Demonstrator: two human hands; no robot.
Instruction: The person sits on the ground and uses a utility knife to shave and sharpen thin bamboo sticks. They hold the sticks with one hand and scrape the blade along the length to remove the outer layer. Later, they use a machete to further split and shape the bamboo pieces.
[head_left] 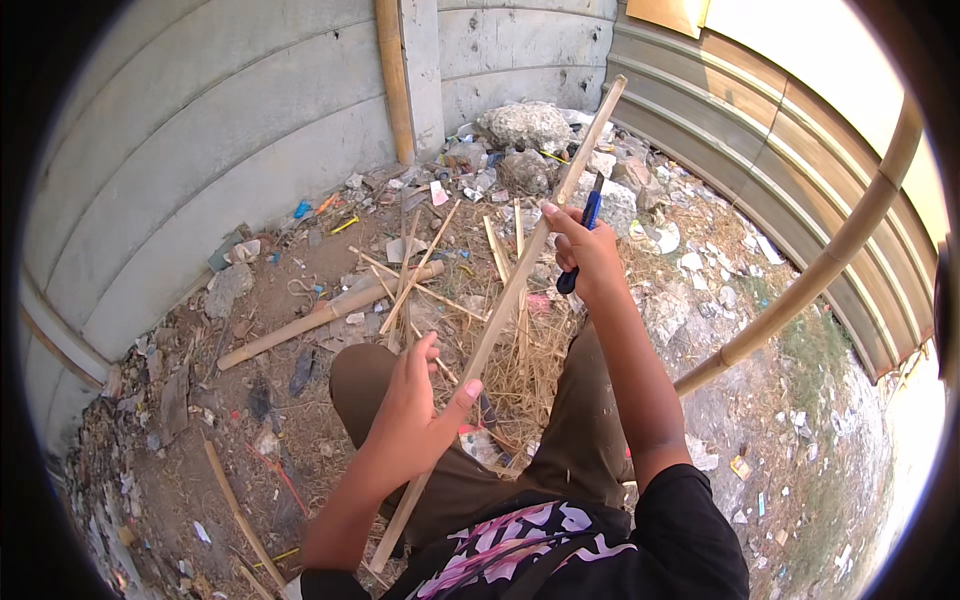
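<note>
A long, pale bamboo strip [500, 310] slants across my lap, from the lower left up to the far right. My left hand [410, 420] has its fingers spread, and its thumb lies over the strip. In my right hand [592, 258] is a blue utility knife [593, 208], its tip pointing up and away. That hand's index finger and thumb also meet the strip, above the middle. Part of the knife's handle is hidden by the fingers. The strip's near end passes beneath my left hand and shows again beside my shirt.
Several split bamboo pieces [405, 280] and a thicker bamboo length [330, 315] lie on the littered ground ahead. A bamboo pole [790, 290] rises at the right. Rubble [525, 125] is heaped in the corner between a concrete wall [250, 120] and a corrugated metal fence [740, 130].
</note>
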